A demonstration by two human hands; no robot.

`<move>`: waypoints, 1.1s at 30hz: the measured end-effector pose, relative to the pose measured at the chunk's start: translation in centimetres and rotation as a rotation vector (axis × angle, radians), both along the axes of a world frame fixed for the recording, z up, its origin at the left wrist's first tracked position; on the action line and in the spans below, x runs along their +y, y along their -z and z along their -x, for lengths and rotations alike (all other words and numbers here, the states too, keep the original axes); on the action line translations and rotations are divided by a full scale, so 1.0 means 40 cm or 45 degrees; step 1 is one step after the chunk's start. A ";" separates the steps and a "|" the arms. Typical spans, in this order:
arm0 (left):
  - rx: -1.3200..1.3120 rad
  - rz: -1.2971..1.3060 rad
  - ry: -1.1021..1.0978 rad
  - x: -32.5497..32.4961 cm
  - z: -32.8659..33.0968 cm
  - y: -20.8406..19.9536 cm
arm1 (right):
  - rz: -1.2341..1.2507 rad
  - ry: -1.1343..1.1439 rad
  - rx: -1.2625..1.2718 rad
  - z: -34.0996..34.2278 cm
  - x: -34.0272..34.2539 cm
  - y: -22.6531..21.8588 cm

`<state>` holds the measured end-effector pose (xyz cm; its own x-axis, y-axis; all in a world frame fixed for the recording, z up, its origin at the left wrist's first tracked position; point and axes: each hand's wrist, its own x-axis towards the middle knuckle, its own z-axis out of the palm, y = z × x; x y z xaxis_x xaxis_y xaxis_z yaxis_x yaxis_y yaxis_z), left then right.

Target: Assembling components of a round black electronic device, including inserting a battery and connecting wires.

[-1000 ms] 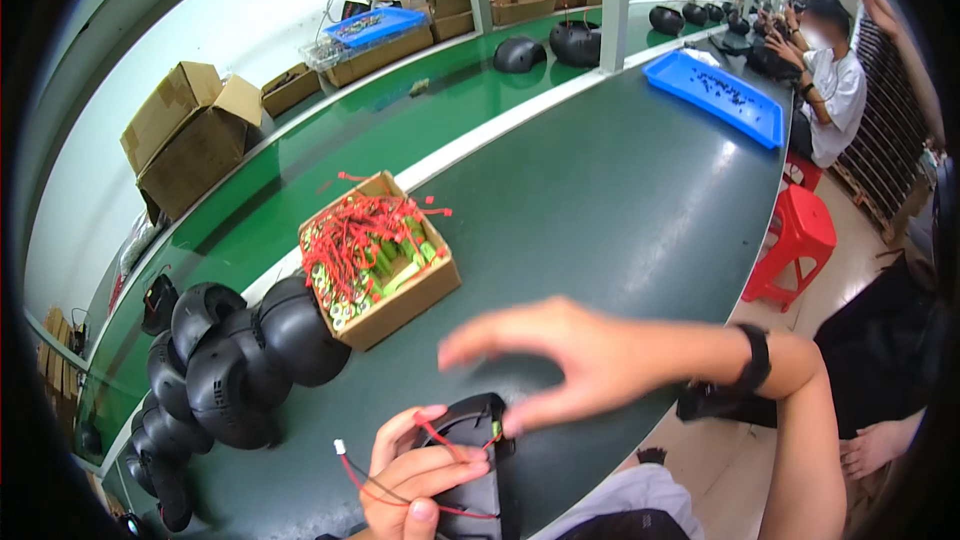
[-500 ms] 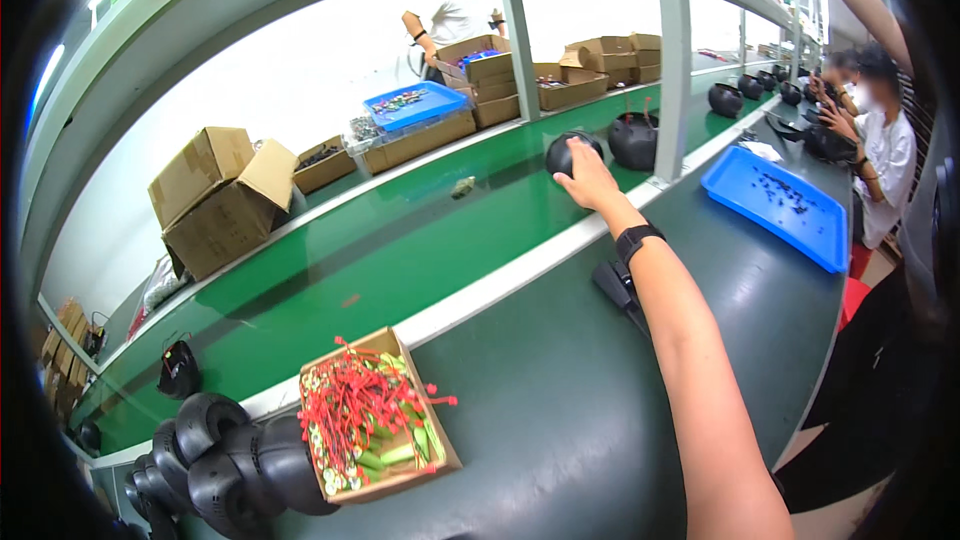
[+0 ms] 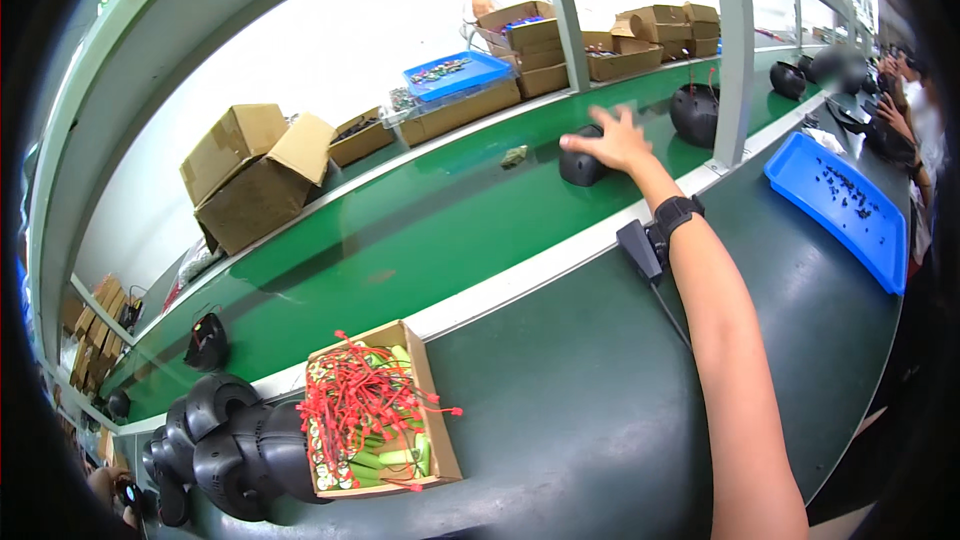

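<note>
My right hand (image 3: 622,143), with a black band on its wrist, reaches over the green conveyor belt (image 3: 430,230). Its fingers are spread and slightly blurred. Just below and left of it sits a smooth black dome-shaped shell (image 3: 581,166) on the belt. Whether the thumb still touches the shell I cannot tell. Right of the hand stands a larger black round shell (image 3: 697,118) with red-tipped wires rising from it. A small crumpled scrap (image 3: 514,156) lies on the belt to the left. My left hand is out of view.
On the dark workbench stand a carton (image 3: 440,440) of green cells with red leads, stacked black shells (image 3: 230,460), a black corded device (image 3: 640,248) and a blue tray (image 3: 890,265) of small black parts. A grey post (image 3: 733,60) rises beside the belt. Co-workers are at the right and behind.
My right hand has opened and come off the top of the black shell, which now sits further left on the belt. The whole view has turned slightly.
</note>
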<state>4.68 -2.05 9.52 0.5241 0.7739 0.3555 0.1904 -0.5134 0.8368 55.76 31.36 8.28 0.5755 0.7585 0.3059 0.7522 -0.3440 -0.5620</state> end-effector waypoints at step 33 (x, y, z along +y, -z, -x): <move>-0.145 -0.428 0.022 0.021 0.270 -0.008 | 0.042 -1.684 1.511 1.002 -0.816 -0.004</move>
<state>-6.12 -1.23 9.83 0.4785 0.5952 0.6456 0.0948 -0.7659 0.6359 15.67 -1.29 8.43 -0.4866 0.8513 0.1962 -0.2564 0.0755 -0.9636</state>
